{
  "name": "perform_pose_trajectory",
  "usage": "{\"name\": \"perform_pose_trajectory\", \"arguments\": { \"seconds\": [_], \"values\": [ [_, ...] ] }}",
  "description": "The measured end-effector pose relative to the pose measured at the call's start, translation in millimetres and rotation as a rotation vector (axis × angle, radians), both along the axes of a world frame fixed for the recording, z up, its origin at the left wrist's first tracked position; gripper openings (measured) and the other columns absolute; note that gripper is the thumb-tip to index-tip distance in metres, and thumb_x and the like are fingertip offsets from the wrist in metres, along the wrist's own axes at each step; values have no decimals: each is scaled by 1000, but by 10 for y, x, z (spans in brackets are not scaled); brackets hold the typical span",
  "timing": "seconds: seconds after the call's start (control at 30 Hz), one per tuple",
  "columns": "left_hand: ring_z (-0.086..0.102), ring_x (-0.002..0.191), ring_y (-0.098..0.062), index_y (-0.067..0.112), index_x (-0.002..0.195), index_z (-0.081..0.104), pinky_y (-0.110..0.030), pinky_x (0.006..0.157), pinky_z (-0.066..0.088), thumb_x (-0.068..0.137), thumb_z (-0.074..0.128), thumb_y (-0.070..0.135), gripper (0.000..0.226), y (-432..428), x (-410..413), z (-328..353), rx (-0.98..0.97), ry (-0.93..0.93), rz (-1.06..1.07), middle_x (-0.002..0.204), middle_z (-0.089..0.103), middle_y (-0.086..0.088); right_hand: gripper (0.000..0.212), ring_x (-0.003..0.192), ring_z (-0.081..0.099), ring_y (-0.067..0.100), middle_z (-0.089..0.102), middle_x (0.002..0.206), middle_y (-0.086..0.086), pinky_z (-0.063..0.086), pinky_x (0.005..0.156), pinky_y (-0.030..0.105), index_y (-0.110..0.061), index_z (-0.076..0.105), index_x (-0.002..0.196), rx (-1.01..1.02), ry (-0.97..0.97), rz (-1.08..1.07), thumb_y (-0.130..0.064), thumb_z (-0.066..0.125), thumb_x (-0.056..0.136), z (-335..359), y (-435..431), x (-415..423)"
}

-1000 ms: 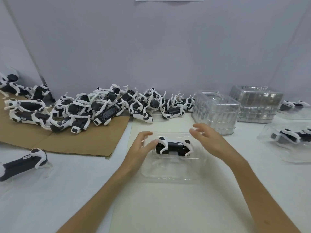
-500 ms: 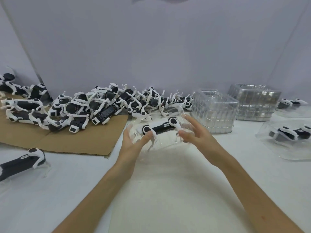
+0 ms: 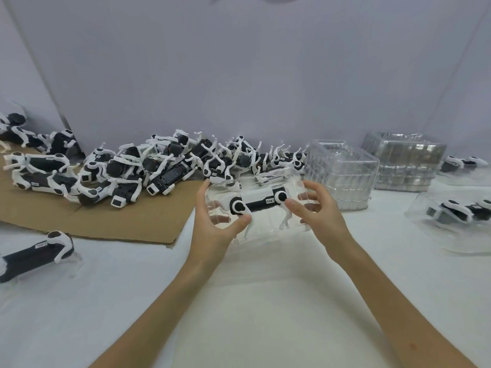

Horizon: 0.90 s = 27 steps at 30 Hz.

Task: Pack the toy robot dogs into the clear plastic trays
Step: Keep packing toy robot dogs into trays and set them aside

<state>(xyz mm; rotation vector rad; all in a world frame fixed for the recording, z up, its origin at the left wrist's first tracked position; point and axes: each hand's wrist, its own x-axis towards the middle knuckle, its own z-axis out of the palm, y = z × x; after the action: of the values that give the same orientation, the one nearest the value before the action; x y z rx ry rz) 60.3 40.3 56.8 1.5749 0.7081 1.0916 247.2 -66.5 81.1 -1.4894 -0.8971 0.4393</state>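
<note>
The single wide-angle view sits on the person's head, looking forward and down across the flat white table [image 3: 265, 301] to the plain pale lilac-grey wall [image 3: 239, 75] behind it. It is close in: both bare forearms enter from the bottom edge, and the left hand [image 3: 212, 224] and right hand [image 3: 318, 216] hold a clear plastic tray [image 3: 268, 228] at mid-frame.

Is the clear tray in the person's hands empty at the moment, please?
No, a black-and-white toy robot dog lies inside the clear tray.
</note>
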Motion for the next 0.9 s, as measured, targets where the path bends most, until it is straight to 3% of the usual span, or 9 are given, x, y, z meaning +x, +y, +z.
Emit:
{"name": "perform_pose_trajectory", "arguments": {
  "seconds": [0.1, 0.23, 0.33, 0.47, 0.53, 0.63, 0.7, 0.8, 0.9],
  "values": [
    [63, 85, 2, 52, 136, 36, -7, 63, 46, 60, 88, 39, 93, 24, 19, -19, -33, -24, -4, 118, 54, 12, 55, 96, 62, 16, 57, 113, -3, 52, 85, 35, -45, 53, 112, -51, 3, -7, -56, 75, 63, -11, 8, 3],
    [69, 74, 4, 39, 137, 41, -14, 60, 50, 70, 89, 14, 87, 57, 65, -107, -90, -41, 23, 111, 63, 5, 57, 115, 57, 15, 54, 133, -2, 46, 93, 32, -29, 47, 133, -254, -61, -23, -47, 71, 84, -75, 35, -41],
    [68, 77, 3, 41, 143, 35, -24, 70, 50, 69, 92, 25, 94, 41, 68, -137, -70, 0, 63, 117, 57, 6, 55, 119, 52, 16, 51, 129, -5, 43, 101, 33, -18, 51, 132, -118, -438, -181, -30, 76, 85, -117, 37, -157],
    [68, 93, -18, 47, 139, 34, -36, 81, 56, 68, 91, 35, 92, 27, 55, -148, 5, 19, 146, 120, 54, 8, 22, 103, 58, 19, 59, 112, -5, 36, 92, 31, -24, 70, 100, 18, -920, -276, -17, 75, 80, -83, 19, -271],
    [68, 92, -18, 50, 139, 32, -40, 84, 56, 70, 89, 38, 90, 10, 58, -148, 20, 40, 192, 119, 54, 11, 24, 101, 56, 20, 62, 110, -5, 29, 89, 30, -26, 73, 96, 28, -1069, -328, -14, 68, 76, -43, 0, -273],
    [68, 89, -16, 50, 140, 30, -43, 87, 56, 69, 88, 43, 92, -21, 57, -130, 31, 64, 244, 117, 53, 15, 40, 100, 55, 16, 66, 109, -11, 24, 87, 28, -35, 72, 109, -145, -1094, 14, -14, 55, 78, 9, -27, -298],
    [66, 89, -13, 50, 140, 31, -43, 87, 55, 68, 89, 43, 92, -46, 45, -120, 76, 80, 265, 116, 53, 18, 51, 111, 49, 15, 61, 123, -10, 23, 88, 29, -41, 61, 127, -351, -1186, 176, -16, 53, 84, -49, -8, -346],
    [63, 83, -1, 53, 137, 32, -35, 81, 55, 66, 90, 42, 92, -88, 21, -94, 175, 113, 259, 111, 52, 31, 57, 129, 39, 23, 49, 144, 1, 25, 95, 37, -42, 48, 139, -462, -1320, 159, -21, 53, 86, -181, 13, -406],
    [62, 83, 3, 65, 130, 30, -25, 71, 52, 61, 85, 56, 89, -128, 11, -45, 239, 127, 233, 109, 46, 43, 58, 138, 29, 29, 39, 151, 8, 22, 100, 41, -38, 39, 143, -528, -1395, 161, -26, 52, 87, -250, 25, -437]
  ]
}}
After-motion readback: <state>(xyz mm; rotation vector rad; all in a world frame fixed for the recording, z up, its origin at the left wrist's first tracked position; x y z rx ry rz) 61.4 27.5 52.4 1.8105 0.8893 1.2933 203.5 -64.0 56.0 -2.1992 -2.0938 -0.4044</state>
